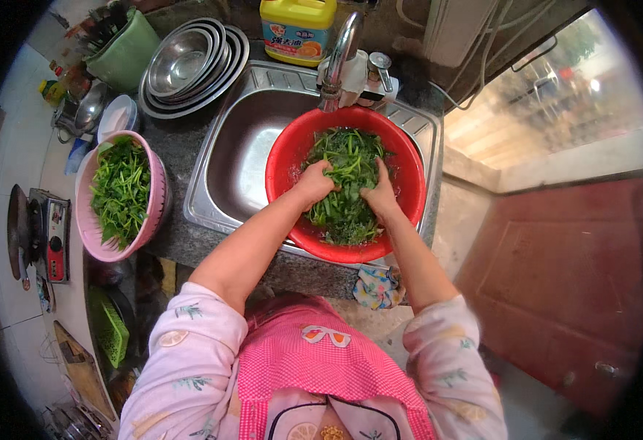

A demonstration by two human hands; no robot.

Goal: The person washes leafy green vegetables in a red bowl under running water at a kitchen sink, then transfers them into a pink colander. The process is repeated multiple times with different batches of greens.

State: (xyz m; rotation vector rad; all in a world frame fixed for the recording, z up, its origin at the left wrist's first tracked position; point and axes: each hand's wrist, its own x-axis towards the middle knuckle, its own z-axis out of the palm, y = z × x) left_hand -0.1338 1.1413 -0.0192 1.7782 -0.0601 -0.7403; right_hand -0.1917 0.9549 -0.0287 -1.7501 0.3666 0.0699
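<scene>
A red plastic basin (281,165) sits over the right part of the stainless-steel sink, below the faucet (332,77). Wet leafy greens (349,212) with pale green stems lie in water inside it. My left hand (317,184) grips the greens from the left, its fingers partly buried among the stems. On the other side, my right hand (381,192) holds the bunch with thumb and fingers spread around its edge; some fingertips are hidden. To the left, a pink plastic colander (159,190) on the counter holds more greens (121,192).
Metal bowls (181,63) are stacked behind the sink (233,159). Nearby stand a yellow detergent jug (298,33) and a green utensil holder (123,55). A gas stove (55,236) is at far left. A patterned cloth (377,287) hangs at the counter's front edge.
</scene>
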